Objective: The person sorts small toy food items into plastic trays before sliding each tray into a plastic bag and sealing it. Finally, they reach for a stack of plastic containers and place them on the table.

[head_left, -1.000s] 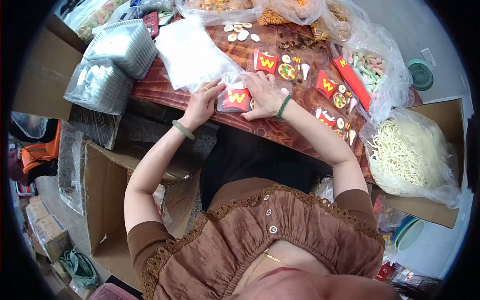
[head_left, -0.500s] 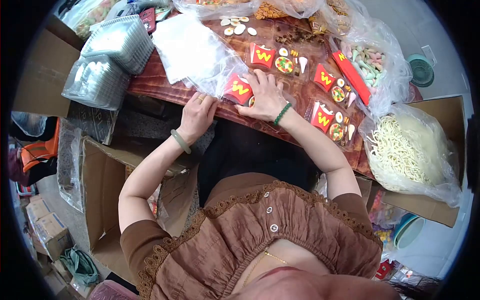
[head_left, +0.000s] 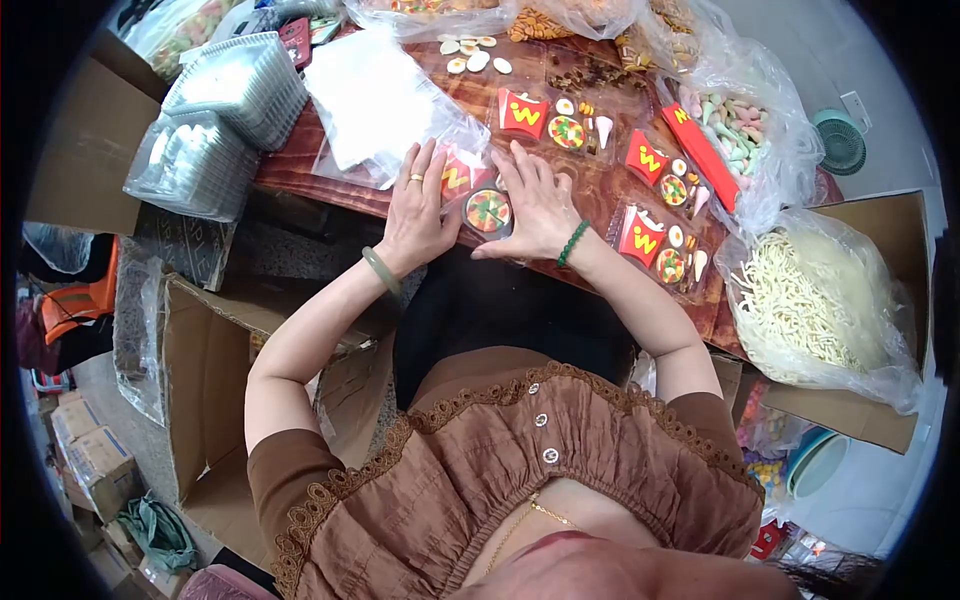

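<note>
My left hand (head_left: 420, 212) lies with its fingers stretched out over the left side of a clear plastic pack. The red fries carton (head_left: 459, 176) with a yellow letter in this pack is partly covered by my fingers. My right hand (head_left: 537, 208) rests on the pack's other side, fingers extended and thumb apart. Between the hands shows a small round pizza-like piece (head_left: 488, 210). Beyond my left fingers spreads a stack of white-and-clear plastic bags (head_left: 375, 100). Three similar packs lie to the right, including one with a carton (head_left: 523, 110) and one with a carton (head_left: 641, 232).
Stacked clear trays (head_left: 235, 90) stand at the left. Egg-shaped pieces (head_left: 478, 60) lie at the back. On the right are a flat red carton (head_left: 700, 145), a bag of pastel pieces (head_left: 738, 125) and a bag of pale sticks (head_left: 800, 300). A cardboard box (head_left: 215, 390) sits below the table.
My left hand has gone from a closed grip at the bag's edge to lying flat over the pack. The pack's pizza-like piece now shows between my hands.
</note>
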Demonstrator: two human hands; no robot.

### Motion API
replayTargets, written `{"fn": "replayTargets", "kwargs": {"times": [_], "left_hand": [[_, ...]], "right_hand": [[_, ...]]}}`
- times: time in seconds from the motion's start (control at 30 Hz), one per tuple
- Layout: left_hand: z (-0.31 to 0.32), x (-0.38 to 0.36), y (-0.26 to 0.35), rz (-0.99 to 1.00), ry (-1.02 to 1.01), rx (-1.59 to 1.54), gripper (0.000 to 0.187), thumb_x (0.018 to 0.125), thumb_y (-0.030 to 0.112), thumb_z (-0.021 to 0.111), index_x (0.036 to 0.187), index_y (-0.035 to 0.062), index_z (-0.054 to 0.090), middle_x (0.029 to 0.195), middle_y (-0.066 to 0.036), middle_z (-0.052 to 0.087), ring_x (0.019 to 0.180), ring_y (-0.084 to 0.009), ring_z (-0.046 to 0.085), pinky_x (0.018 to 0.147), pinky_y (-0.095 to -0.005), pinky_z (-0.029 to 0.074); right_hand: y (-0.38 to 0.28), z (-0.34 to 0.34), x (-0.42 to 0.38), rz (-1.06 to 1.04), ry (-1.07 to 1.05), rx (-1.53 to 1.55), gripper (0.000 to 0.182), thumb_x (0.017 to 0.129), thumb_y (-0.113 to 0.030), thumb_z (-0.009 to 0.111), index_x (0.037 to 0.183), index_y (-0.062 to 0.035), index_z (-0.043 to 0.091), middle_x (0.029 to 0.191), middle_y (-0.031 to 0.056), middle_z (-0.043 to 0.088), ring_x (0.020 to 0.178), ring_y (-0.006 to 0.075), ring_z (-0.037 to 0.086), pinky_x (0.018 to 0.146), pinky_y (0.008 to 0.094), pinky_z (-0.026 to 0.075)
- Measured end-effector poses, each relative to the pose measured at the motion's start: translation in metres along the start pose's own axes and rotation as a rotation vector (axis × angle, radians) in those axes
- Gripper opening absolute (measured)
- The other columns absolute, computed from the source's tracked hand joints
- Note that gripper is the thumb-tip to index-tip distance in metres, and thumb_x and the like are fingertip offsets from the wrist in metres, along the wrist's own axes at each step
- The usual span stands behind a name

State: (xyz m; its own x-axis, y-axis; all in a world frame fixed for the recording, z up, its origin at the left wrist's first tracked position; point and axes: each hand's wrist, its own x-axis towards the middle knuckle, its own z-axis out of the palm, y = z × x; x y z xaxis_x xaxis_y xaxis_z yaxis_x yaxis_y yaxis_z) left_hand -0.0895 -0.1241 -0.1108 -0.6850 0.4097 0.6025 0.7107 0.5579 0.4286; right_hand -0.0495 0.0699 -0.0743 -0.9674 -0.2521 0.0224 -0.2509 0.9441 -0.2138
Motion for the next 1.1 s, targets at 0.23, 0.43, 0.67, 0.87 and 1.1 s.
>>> {"fn": "replayTargets", "kwargs": {"times": [0.23, 0.43, 0.67, 0.87, 1.1], "left_hand": [[0.028, 0.009, -0.01, -0.015, -0.183, 0.208, 0.046, 0.08, 0.012, 0.058, 0.123, -0.0037, 0.051, 0.133, -0.027, 0.044, 0.128, -0.0447, 0.036, 0.103, -0.0482, 0.034], [0.035, 0.014, -0.008, 0.14, -0.304, 0.185, 0.041, 0.081, 0.012, 0.056, 0.12, -0.0003, 0.055, 0.133, -0.019, 0.048, 0.127, -0.0379, 0.041, 0.104, -0.0466, 0.034], [0.03, 0.011, -0.001, 0.115, -0.328, 0.194, 0.044, 0.08, 0.013, 0.056, 0.123, 0.0024, 0.054, 0.134, -0.018, 0.047, 0.129, -0.0363, 0.039, 0.105, -0.0515, 0.03], [0.036, 0.009, 0.01, 0.064, -0.367, 0.265, 0.047, 0.081, 0.015, 0.056, 0.127, 0.0039, 0.051, 0.138, -0.015, 0.045, 0.132, -0.0335, 0.036, 0.108, -0.0473, 0.028], [0.043, 0.004, 0.018, 0.099, -0.345, 0.155, 0.049, 0.081, 0.012, 0.054, 0.128, 0.0013, 0.05, 0.137, -0.018, 0.044, 0.131, -0.0356, 0.037, 0.106, -0.0501, 0.03]], "right_hand": [[0.006, 0.014, -0.015, -0.168, 0.099, 0.057, 0.102, 0.055, -0.042, 0.076, 0.138, -0.0027, 0.029, 0.14, 0.0247, 0.03, 0.124, 0.0398, 0.034, 0.099, 0.0508, 0.032], [0.014, 0.017, -0.001, -0.197, 0.161, 0.189, 0.111, 0.055, -0.046, 0.078, 0.142, -0.0044, 0.022, 0.142, 0.0243, 0.028, 0.127, 0.0405, 0.034, 0.103, 0.0507, 0.031], [0.023, -0.013, -0.04, -0.133, 0.143, 0.155, 0.1, 0.055, -0.052, 0.083, 0.134, -0.0073, 0.04, 0.142, 0.0231, 0.029, 0.128, 0.0405, 0.035, 0.104, 0.0498, 0.032], [0.033, 0.01, -0.058, -0.219, 0.253, 0.191, 0.066, 0.063, -0.04, 0.082, 0.117, -0.0078, 0.06, 0.135, 0.0226, 0.04, 0.124, 0.042, 0.038, 0.103, 0.0471, 0.036], [0.016, 0.027, -0.039, -0.169, 0.38, 0.256, 0.067, 0.062, -0.041, 0.081, 0.113, -0.0043, 0.059, 0.134, 0.0218, 0.043, 0.123, 0.0392, 0.04, 0.103, 0.0451, 0.037]]}}
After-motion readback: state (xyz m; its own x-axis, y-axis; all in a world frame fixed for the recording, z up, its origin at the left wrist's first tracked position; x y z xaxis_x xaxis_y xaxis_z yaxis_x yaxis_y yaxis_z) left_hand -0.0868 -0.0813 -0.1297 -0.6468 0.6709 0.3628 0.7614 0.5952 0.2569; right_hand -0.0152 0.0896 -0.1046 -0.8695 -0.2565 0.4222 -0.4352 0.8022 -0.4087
